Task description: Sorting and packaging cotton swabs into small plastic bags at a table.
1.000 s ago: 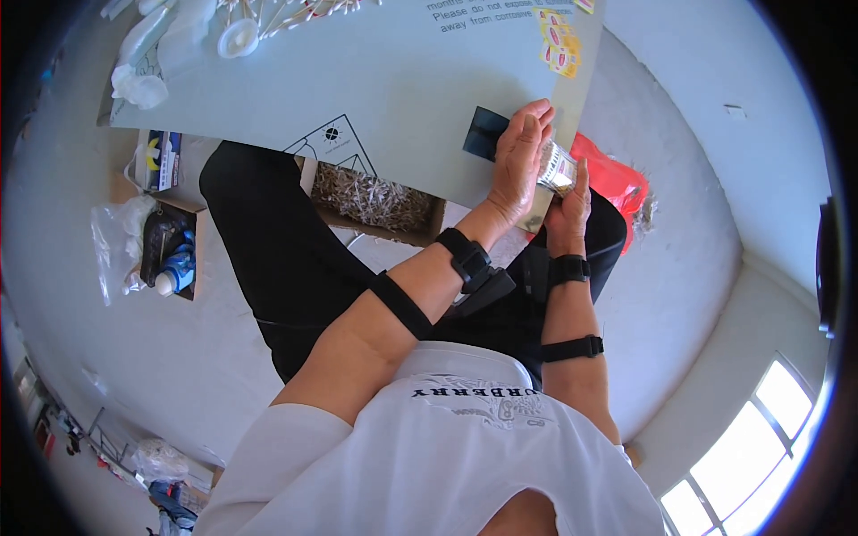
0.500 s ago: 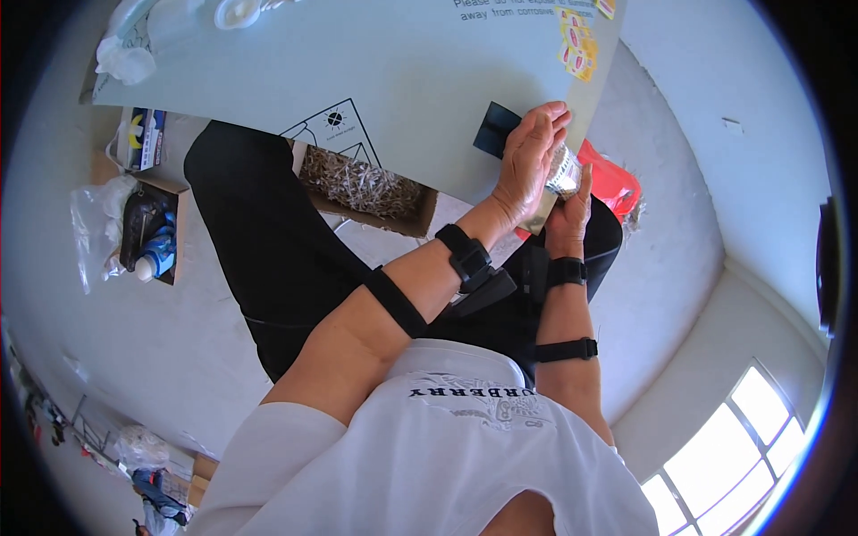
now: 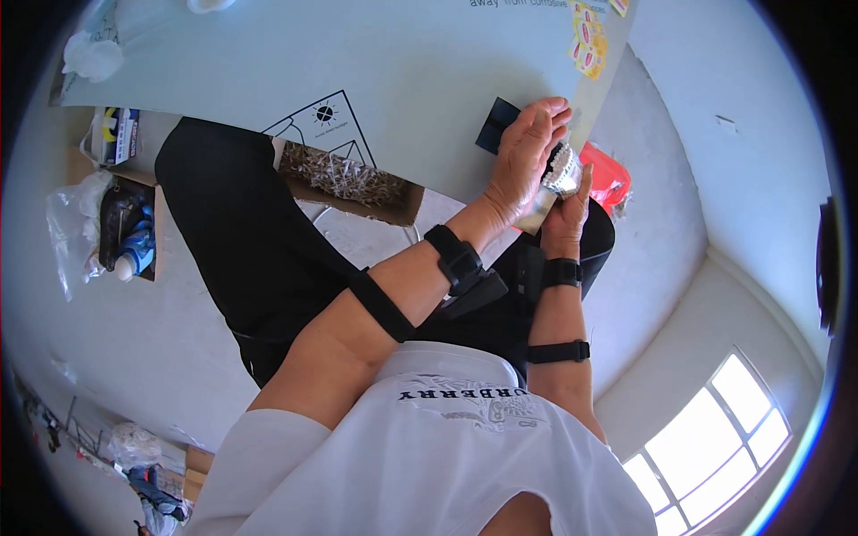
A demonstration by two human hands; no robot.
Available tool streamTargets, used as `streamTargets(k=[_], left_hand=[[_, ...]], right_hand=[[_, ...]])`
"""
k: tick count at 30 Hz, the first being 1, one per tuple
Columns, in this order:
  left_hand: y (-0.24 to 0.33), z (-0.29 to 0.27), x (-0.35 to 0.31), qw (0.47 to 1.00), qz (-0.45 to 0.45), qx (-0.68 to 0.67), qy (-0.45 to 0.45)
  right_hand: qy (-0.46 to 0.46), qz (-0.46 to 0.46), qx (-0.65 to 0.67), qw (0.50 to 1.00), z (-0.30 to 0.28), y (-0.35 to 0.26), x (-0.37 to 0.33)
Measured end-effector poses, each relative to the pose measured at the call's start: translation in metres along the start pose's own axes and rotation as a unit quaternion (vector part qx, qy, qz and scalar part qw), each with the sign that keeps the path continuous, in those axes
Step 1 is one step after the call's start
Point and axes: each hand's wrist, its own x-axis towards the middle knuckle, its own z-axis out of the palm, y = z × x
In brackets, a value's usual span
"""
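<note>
My left hand (image 3: 521,163) reaches over the near right corner of the pale table. Its fingers are stretched out close together, and its palm side faces a small whitish, bumpy container (image 3: 561,174) with dark lettering. My right hand (image 3: 567,219) grips that container from the near right side, thumb along it. Part of the container is hidden between the hands, so I cannot tell how firmly the left hand touches it. Beside my left fingers a dark blue square piece (image 3: 497,125) lies on the table (image 3: 384,62).
Yellow and white stickers (image 3: 588,40) lie at the table's right edge. A red plastic bag (image 3: 606,179) is beyond my right hand. Below the table's near edge stands a cardboard box (image 3: 407,205) of shredded paper. Another box (image 3: 159,232) with a blue bottle sits at left.
My view has shifted slightly, so the table and boxes appear a little further left and up. The container between my hands has turned slightly, showing more of its bumpy whitish side.
</note>
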Motion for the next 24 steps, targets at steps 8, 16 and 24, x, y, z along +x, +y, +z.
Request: streamTargets(k=[8,16,24], left_hand=[[-0.0037,0.0011,-0.0037,1.000,-0.013,-0.003,-0.009],[-0.0036,-0.0005,-0.0031,1.000,-0.016,-0.001,-0.013],[-0.0020,0.0002,-0.0019,1.000,-0.014,0.002,-0.010]], right_hand=[[-0.010,0.008,0.013,1.000,0.0041,0.0011,-0.0034],[0.009,0.001,0.007,1.000,0.0026,0.0014,-0.0028],[0.021,-0.024,0.007,0.999,0.0090,-0.0031,-0.0080]])
